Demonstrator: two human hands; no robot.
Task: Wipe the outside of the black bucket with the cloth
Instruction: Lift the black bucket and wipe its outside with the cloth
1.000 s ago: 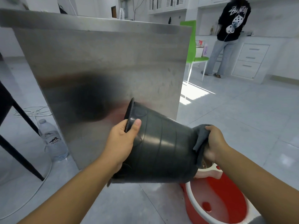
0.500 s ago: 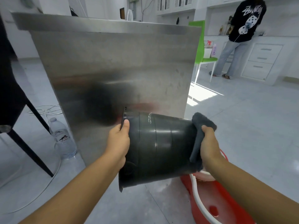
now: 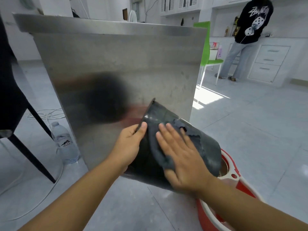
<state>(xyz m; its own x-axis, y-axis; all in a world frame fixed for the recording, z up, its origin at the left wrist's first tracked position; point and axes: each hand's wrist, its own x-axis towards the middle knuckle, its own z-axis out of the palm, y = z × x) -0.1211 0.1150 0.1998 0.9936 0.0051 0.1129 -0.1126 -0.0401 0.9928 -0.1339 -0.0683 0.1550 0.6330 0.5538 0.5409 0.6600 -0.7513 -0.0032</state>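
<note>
The black bucket is held in the air on its side, tilted, with its open mouth pointing up and away from you toward the steel counter panel and its base pointing down to the right. It hangs just in front of that panel and above the near rim of a red and white mop bucket on the floor.

Your left hand grips the bucket's rim, thumb on the outer wall and fingers curled inside, clamped on the edge. Your right hand lies flat on the upturned side wall, fingers straight and slightly spread, pressing the dark grey cloth against the plastic. The cloth shows around the fingers and bunches under the palm. The wall toward the base looks wet and streaked with pale residue.

To do this stroke well, keep the palm flat so the cloth stays spread rather than wadded, and sweep from rim to base in overlapping passes. Hold the rim firmly so the bucket does not twist under the pressure, then rotate it with the left hand to bring unwiped wall uppermost. The streaked area near the base likely needs another pass.

Left of the bucket, by the counter's foot, stands a water bottle. Far beyond the counter, a person stands at cabinets.
</note>
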